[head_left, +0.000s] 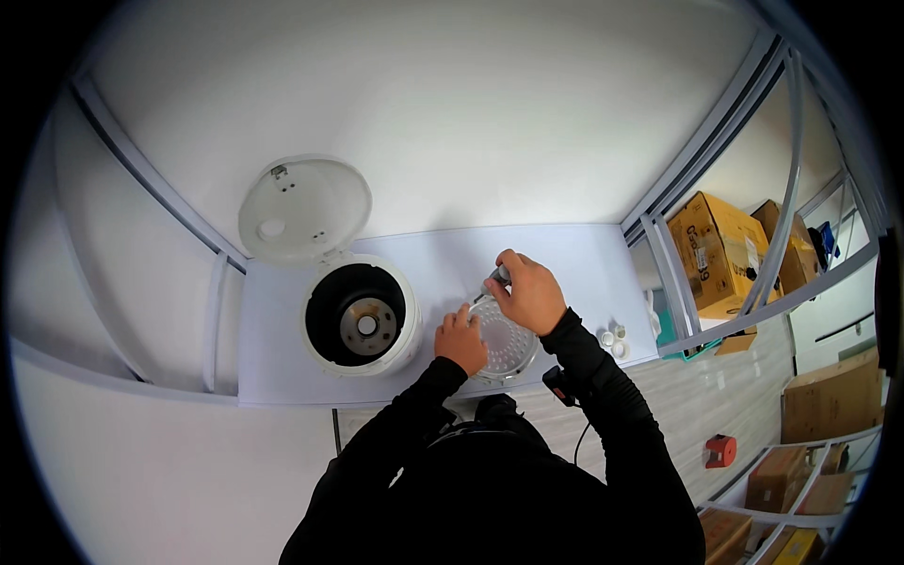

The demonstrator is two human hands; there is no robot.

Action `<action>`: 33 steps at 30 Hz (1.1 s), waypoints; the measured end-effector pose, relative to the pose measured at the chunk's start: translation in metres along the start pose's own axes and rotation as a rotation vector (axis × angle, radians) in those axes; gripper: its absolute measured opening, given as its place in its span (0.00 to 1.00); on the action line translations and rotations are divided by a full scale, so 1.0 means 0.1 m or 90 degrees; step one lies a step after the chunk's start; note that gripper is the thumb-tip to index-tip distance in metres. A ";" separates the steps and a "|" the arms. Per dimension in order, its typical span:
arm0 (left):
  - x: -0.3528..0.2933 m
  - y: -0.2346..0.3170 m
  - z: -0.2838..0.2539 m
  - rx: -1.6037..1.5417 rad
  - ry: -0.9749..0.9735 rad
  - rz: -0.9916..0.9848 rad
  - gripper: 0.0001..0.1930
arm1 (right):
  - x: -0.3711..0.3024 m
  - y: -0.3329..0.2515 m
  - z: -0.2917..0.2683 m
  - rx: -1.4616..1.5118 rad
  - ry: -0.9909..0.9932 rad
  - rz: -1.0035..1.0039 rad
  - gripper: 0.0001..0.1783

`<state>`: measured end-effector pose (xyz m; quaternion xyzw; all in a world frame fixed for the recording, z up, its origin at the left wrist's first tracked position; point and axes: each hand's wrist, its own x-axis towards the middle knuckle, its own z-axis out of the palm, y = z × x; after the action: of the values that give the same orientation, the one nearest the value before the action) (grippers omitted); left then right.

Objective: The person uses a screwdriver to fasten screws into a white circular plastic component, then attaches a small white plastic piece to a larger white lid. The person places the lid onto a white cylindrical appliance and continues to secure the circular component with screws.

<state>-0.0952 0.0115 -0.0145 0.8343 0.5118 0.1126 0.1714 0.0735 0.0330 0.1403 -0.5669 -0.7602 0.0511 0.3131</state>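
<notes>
Near the front of the white table lies a round, see-through dimpled tray, probably a steamer tray. My left hand rests at its left side with the fingers bent over the rim. Above its far edge, my right hand is closed in a pinch around a small grey piece, whose kind I cannot make out. To the left stands a white rice cooker with its lid raised. Inside the cooker, the bare heating plate shows with a round centre.
Several small white containers stand at the table's right end. The white table meets a pale wall behind. Metal frame posts rise at the right, with cardboard boxes beyond. A red stool is on the floor.
</notes>
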 end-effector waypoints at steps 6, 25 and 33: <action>0.03 -0.05 -0.02 -0.007 -0.015 -0.007 0.32 | 0.25 -0.20 -0.06 -0.238 -0.124 0.144 0.26; 0.05 -0.12 -0.06 -0.051 0.003 0.026 0.29 | 0.20 -0.17 0.09 -0.203 0.078 -0.138 0.19; 0.03 -0.12 -0.12 -0.044 -0.039 0.012 0.32 | 0.26 -0.13 0.04 -0.214 0.036 -0.083 0.20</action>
<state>-0.1078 0.0214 -0.0084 0.8357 0.4941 0.1066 0.2148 0.0563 0.0533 0.1534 -0.5622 -0.7840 -0.1133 0.2376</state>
